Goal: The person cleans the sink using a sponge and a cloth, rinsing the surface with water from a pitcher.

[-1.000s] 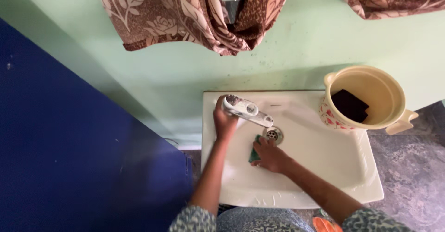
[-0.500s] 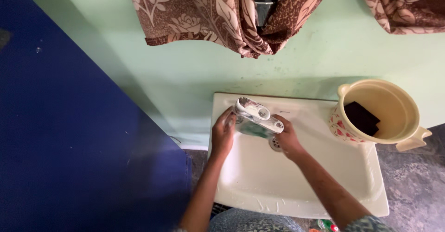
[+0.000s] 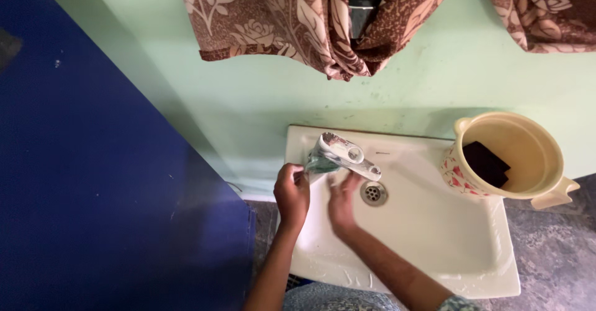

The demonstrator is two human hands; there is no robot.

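Against a pale green wall, a white ceramic basin (image 3: 434,249); the left hand (image 3: 292,193) grips a green scrubbing cloth (image 3: 321,164) wrapped around the chrome tap (image 3: 344,154), while the right hand (image 3: 341,200), blurred and half-open, presses below it, apparently to steady the rubbing

white sink (image 3: 434,249), green sponge (image 3: 321,164), brown floral curtain (image 3: 273,19), yellow jug (image 3: 509,156) w/ red flowers

Left hand (image 3: 292,190) in a closed grip, right hand (image 3: 342,200) alongside, blurred, both forearms outstretched.

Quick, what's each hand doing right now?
Left hand: closed on a green cloth at the tap.
Right hand: blurred, cannot tell.
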